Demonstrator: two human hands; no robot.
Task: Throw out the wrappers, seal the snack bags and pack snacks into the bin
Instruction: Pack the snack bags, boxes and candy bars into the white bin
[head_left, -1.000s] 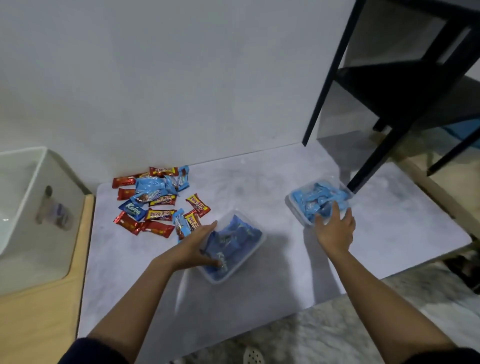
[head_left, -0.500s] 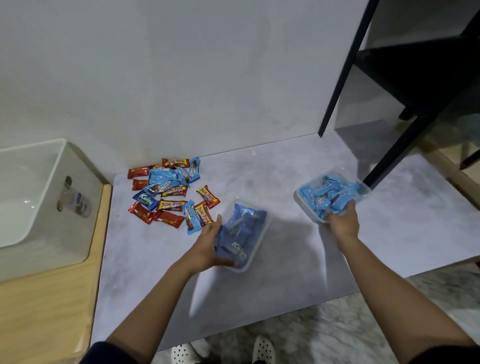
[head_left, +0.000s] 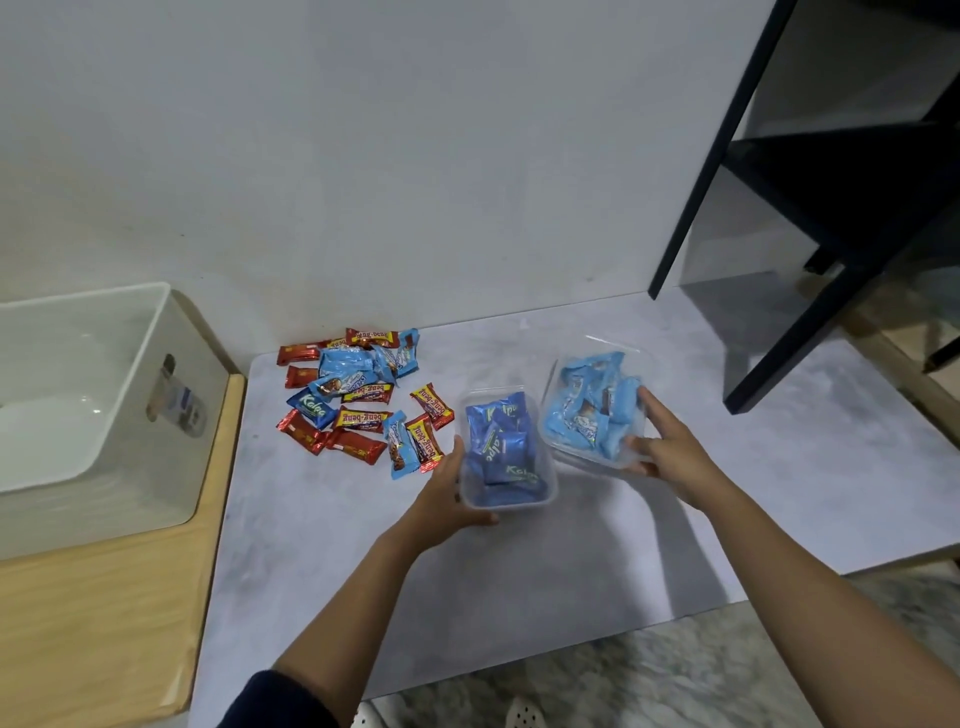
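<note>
My left hand grips a clear plastic tub of dark blue snack packs by its near left corner. The tub is lifted and tilted over the grey table. My right hand holds a second clear tub of light blue snack packs from its right side, raised and tilted close beside the first. A loose pile of red, yellow and blue snack bars lies on the table at the back left.
A large white bin stands on a wooden surface at the left, with nothing seen inside. A black metal shelf frame rises at the back right. Patterned floor shows beyond the table's near edge.
Both tubs have come up off the table and moved toward each other. The right-hand tub has travelled left, and the view has shifted right.
</note>
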